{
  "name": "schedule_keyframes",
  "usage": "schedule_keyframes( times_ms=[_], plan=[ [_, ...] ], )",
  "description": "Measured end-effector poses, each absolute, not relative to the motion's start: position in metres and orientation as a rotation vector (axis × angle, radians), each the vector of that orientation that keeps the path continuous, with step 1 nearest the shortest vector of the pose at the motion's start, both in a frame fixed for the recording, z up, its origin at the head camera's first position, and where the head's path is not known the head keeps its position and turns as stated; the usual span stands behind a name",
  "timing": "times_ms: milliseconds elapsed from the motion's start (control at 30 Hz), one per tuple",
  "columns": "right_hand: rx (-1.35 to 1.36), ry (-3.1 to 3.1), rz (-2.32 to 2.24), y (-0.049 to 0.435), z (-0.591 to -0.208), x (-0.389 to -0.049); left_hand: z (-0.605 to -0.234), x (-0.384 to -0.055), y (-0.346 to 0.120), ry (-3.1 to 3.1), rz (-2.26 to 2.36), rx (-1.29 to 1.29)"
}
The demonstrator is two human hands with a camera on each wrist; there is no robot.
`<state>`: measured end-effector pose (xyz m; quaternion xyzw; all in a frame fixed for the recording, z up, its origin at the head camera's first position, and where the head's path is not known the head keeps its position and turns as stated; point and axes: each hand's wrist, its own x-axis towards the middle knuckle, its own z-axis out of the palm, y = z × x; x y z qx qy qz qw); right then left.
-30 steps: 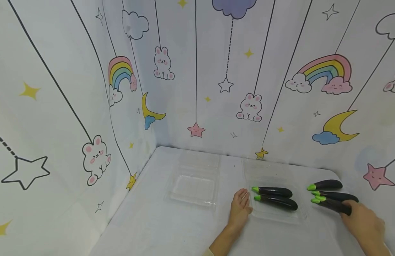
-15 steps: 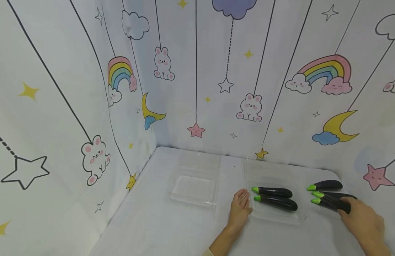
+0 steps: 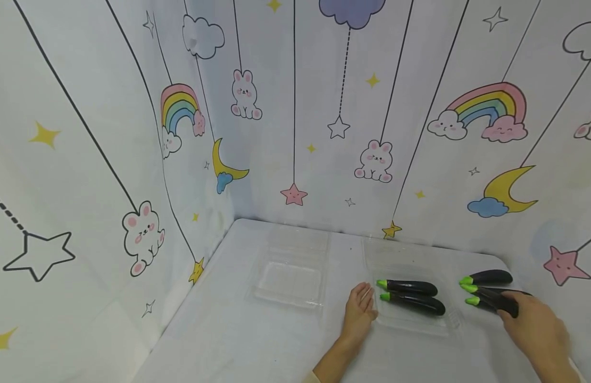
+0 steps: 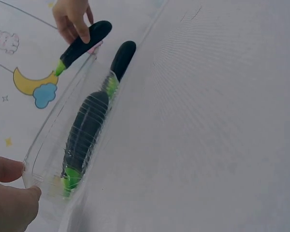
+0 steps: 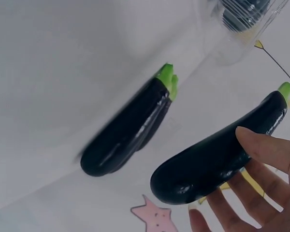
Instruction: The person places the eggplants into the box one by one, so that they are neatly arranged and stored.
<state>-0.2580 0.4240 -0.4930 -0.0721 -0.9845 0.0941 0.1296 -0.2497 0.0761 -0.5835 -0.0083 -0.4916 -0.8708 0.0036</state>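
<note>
My right hand grips a dark eggplant with a green stem by its thick end, raised above other eggplants on the table. One of those eggplants lies farther back; others are partly hidden by the held one. A clear plastic box with its lid laid back stands left of them, and two eggplants lie side by side in it. The fingers of my left hand lie along the box's left side. In the left wrist view, thumb and finger touch its corner.
A second clear plastic box stands farther left, its lid laid back. A white cloth covers the table. White walls with printed rabbits, stars and rainbows enclose its back and left; another patterned wall rises at the right.
My right hand has lifted the eggplant a little off the others and carried it slightly left. The left hand and both boxes keep their places.
</note>
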Motion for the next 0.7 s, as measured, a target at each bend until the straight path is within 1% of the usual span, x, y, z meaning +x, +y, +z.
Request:
schedule_keyframes(
  times_ms=[167, 433, 700],
  plan=[
    [-0.178, -2.864, 0.279, 0.416, -0.490, -0.257, -0.585, -0.250, 0.076, -1.542, -2.726, -0.025],
    [-0.039, -2.827, 0.281, 0.414, -0.491, -0.256, -0.586, -0.250, 0.076, -1.551, -2.729, -0.044],
    [0.008, -2.799, 0.268, 0.408, -0.488, -0.255, -0.586, -0.251, 0.076, -1.530, -2.733, -0.056]
  ],
)
